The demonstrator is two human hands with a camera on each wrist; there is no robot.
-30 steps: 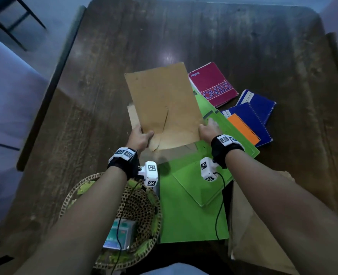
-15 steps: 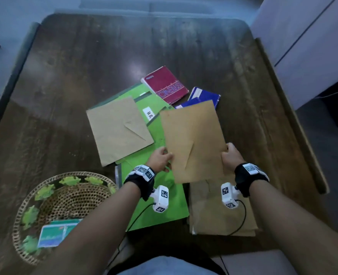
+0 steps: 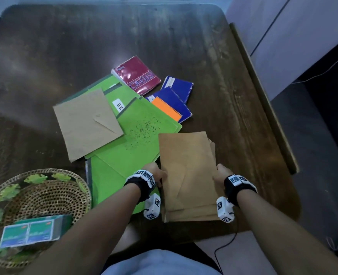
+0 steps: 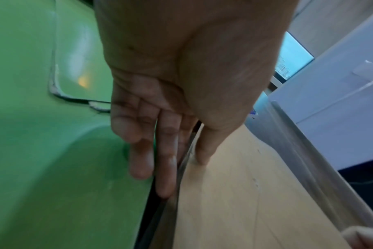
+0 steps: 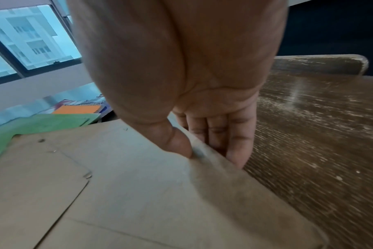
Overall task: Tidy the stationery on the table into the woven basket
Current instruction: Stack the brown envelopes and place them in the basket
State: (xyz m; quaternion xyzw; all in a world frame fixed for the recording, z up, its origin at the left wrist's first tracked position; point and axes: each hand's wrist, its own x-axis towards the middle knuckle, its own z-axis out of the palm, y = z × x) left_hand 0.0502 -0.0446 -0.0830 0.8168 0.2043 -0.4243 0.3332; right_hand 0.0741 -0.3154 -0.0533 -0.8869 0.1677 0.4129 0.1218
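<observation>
Both hands hold one brown envelope [image 3: 186, 165] by its long sides, low over a stack of brown envelopes [image 3: 194, 215] at the table's near right. My left hand [image 3: 156, 173] pinches the left side, with its thumb [image 4: 202, 151] on top and its fingers [image 4: 166, 168] at the edge, above a green folder [image 4: 43, 151]. My right hand [image 3: 220, 173] pinches the right side, with its thumb [image 5: 177, 143] on top and its fingers [image 5: 236, 148] beneath. The woven basket [image 3: 45, 171] sits at the near left and holds a green-and-blue card box [image 3: 29, 233].
Another brown envelope [image 3: 86, 124] lies on several green folders [image 3: 140, 139] in the middle of the table. Behind them are a red steno notebook [image 3: 137, 75], blue notebooks [image 3: 176, 102] and an orange one [image 3: 167, 109]. The dark wooden table [image 3: 164, 36] has a raised right edge [image 3: 263, 96].
Both hands carried the brown envelope from over the green folders to the right and nearer, down onto the brown stack. A second envelope is now uncovered on the folders.
</observation>
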